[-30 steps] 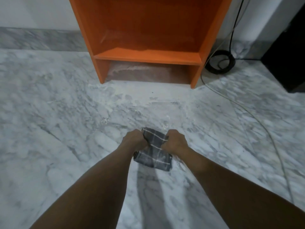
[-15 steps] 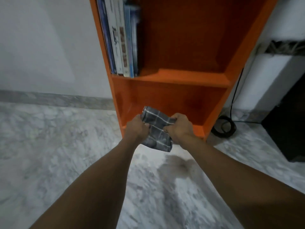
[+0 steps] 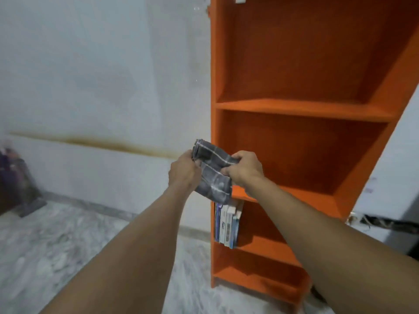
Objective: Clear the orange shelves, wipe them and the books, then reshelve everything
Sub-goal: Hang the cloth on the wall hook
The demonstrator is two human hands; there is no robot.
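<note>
A tall orange shelf unit (image 3: 301,107) stands against the white wall at the right. Its upper two compartments hold nothing. Several books (image 3: 226,225) stand upright at the left end of a lower shelf. I hold a folded grey checked cloth (image 3: 212,173) in front of the unit's left edge. My left hand (image 3: 184,171) grips the cloth's left side and my right hand (image 3: 246,168) grips its right side.
The floor is grey-white marble (image 3: 56,257). A brown stain line (image 3: 108,145) runs along the wall. A dark, blurred object (image 3: 15,182) sits at the far left. A white surface with cables (image 3: 381,223) lies right of the unit.
The view has swung up from the floor to the upper shelves. Both hands have risen with the cloth, still gripping it between them.
</note>
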